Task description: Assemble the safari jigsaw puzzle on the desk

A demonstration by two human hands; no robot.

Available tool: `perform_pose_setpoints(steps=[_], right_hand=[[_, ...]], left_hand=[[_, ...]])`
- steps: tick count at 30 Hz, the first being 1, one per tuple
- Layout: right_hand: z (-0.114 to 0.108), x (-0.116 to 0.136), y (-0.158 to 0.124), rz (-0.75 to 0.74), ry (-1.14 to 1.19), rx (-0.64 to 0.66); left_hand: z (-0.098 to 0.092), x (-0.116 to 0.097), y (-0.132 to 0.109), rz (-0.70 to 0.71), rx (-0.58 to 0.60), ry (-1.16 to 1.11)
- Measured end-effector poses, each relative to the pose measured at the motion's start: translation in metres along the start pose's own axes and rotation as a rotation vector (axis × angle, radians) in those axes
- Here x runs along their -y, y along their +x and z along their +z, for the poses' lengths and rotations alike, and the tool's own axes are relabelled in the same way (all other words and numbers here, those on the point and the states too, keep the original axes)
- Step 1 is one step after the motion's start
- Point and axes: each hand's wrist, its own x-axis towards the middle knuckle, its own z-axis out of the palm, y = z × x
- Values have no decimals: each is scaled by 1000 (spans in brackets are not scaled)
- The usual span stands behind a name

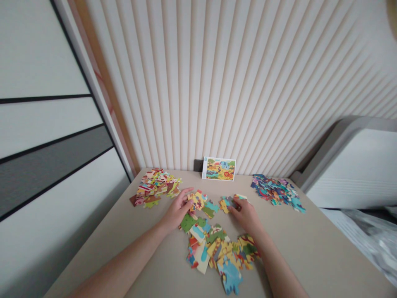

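Observation:
In my left hand [179, 210] is a yellow puzzle piece [196, 200], pinched between thumb and fingers above the table. My right hand [245, 213] has its fingers bent down at a blue and yellow puzzle piece [224, 204]; whether it grips this piece is hidden. Another light-coloured piece [240, 197] shows just behind those fingers. Between both hands lies a green and blue piece [210, 209]. Nearer to me spreads a loose heap of puzzle pieces [221, 250], some overlapping, in yellow, green and blue.
A picture card [218, 169] with animals leans on the ribbed wall [192, 82], beside a dark socket [198, 165]. More puzzle pieces are piled at the table's back left [156, 186] and back right [277, 190]. A grey-white headboard [356, 161] stands to the right.

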Motion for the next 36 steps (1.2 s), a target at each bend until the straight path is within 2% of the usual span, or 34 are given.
perform_pose_setpoints(steps=[4, 9, 10, 11, 13, 16, 20, 23, 26, 31, 36], right_hand=[[-11, 6, 1, 24, 133, -26], [-40, -2, 10, 122, 444, -346], [-42, -6, 11, 136, 463, -363], [-42, -9, 12, 145, 468, -342], [-34, -12, 11, 148, 441, -217], [-15, -10, 7, 141, 281, -85], [-3, -4, 3, 88, 38, -64], [-3, -7, 2, 33, -55, -44], [-1, -12, 2, 47, -103, -41], [6, -9, 1, 104, -18, -51], [3, -7, 6, 148, 312, -104]], left_hand=[[0, -1, 0, -1, 8, 4], [1, -2, -1, -9, -6, 5], [1, -1, -1, -5, -5, 2], [1, -1, -1, -3, 0, 0], [1, -1, -1, 4, 7, 1], [1, 0, 0, 7, 6, 8], [-1, 1, 0, 13, 11, 10], [-1, 3, 1, 18, 9, 11], [-1, 2, 0, 17, 13, 4], [-1, 1, 0, 13, 9, 17], [-1, 3, 1, 25, 7, 18]])
